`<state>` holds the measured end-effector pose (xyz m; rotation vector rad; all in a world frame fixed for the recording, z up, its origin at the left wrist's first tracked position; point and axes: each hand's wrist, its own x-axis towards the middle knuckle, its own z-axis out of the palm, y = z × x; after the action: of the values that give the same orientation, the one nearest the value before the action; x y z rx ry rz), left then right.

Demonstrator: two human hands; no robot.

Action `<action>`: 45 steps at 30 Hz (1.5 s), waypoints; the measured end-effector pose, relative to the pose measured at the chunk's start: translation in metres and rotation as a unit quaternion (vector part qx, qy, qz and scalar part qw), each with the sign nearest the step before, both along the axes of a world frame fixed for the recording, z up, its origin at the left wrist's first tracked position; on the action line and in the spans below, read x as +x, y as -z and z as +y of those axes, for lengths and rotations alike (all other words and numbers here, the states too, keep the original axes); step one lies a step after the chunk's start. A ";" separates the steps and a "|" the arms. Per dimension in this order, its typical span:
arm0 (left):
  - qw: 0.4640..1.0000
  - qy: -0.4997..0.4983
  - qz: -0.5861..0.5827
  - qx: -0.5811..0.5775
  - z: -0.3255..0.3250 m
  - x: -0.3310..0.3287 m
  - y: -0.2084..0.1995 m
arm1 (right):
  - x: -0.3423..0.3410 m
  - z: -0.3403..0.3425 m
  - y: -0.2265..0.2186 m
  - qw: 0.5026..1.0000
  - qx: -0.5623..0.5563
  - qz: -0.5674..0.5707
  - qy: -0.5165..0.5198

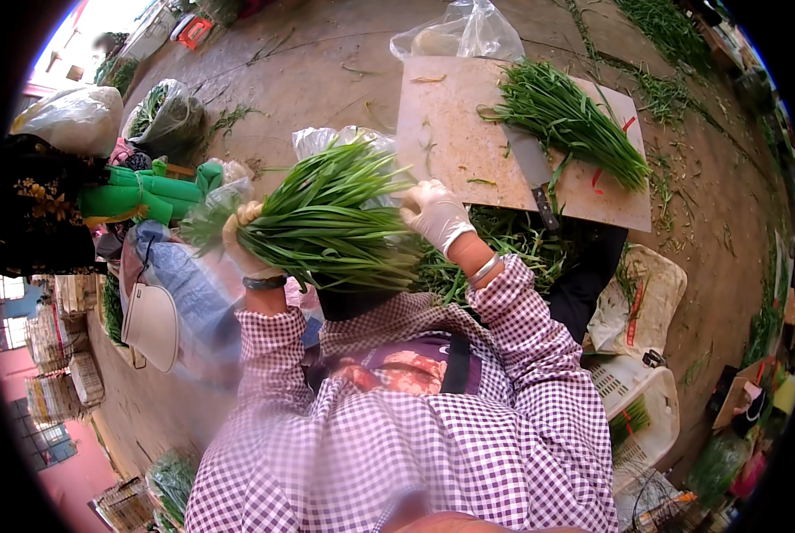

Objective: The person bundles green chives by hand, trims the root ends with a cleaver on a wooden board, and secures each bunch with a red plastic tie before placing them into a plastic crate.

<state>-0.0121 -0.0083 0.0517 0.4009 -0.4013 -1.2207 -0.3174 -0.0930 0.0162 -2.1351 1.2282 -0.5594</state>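
Note:
My left hand (248,240), in a thin pale glove, is wrapped round one end of a bunch of long green leaves (335,213), which look like garlic chives. The leaves fan out to the right across my lap. At their tips is my gloved right hand (437,216), its fingers bent and pressed together; what they pinch, if anything, is too small to make out. On a pale board (451,115) ahead to the right lies another bunch of the leaves (575,124). A knife (531,160) with a dark handle lies beside that bunch, its handle at the board's near edge.
Loose leaves (513,244) are heaped below the board. A white plastic crate (664,413) stands at my right. Clear plastic bags (469,31) lie beyond the board. To my left are a person's green sleeve (149,194) and a blue sheet (184,306).

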 end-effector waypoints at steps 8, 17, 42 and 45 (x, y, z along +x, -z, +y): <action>1.000 0.008 0.006 0.000 0.004 0.002 0.005 | 0.007 0.011 0.025 0.994 0.049 0.047 0.083; 0.999 -0.024 -0.027 0.020 0.008 0.008 0.015 | -0.010 0.015 0.071 0.982 0.077 0.099 0.141; 1.000 0.005 0.015 0.001 0.002 0.015 0.019 | -0.032 0.023 0.029 0.981 0.113 -0.001 -0.160; 0.999 0.018 0.025 -0.010 0.003 0.015 0.015 | -0.042 0.023 0.041 0.964 0.230 -0.008 -0.136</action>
<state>0.0029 -0.0053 0.0369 0.3470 -0.3778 -1.2588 -0.3595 -0.0704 -0.0251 -1.8496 0.9231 -0.1484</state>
